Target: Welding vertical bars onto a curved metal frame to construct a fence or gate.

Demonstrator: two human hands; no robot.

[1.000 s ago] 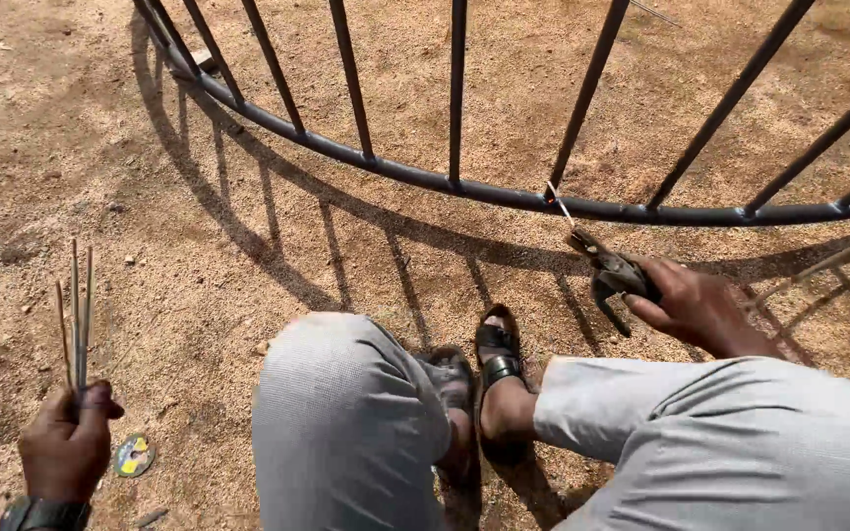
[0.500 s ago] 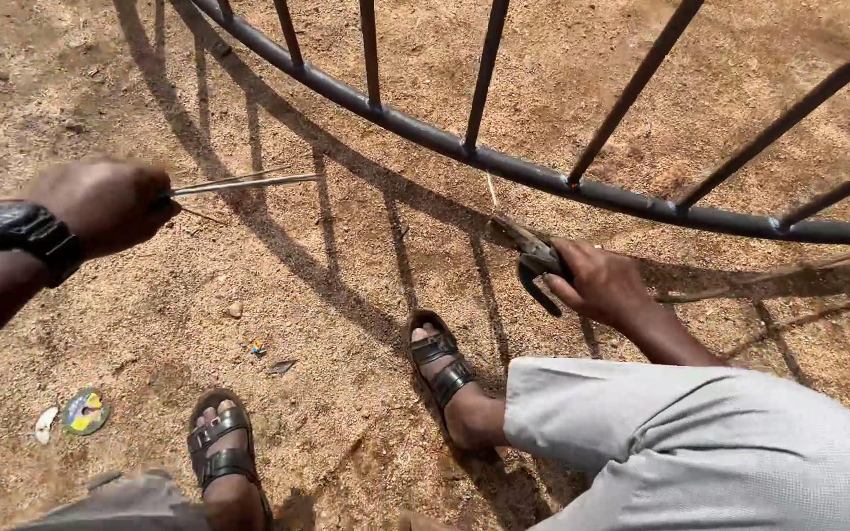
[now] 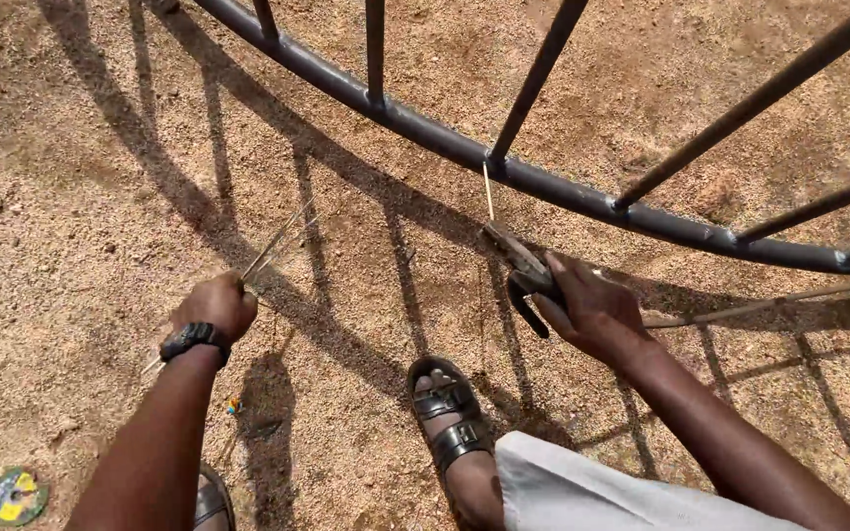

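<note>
1. the right hand (image 3: 592, 307) grips a dark metal holder (image 3: 518, 264) with a thin rod (image 3: 488, 192) up near the curved grey metal bar (image 3: 464, 152)
2. the left hand (image 3: 216, 307) is closed round spare thin rods (image 3: 277, 241), kept off the sandy ground (image 3: 81, 197)

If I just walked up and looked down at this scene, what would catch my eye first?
Probably the curved dark metal frame with upright bars, sweeping across the sandy ground at the top. Just below it, the right hand grips an electrode holder whose thin rod points up at the frame. At lower left, the left hand, wearing a wristwatch, holds spare thin rods.
</note>
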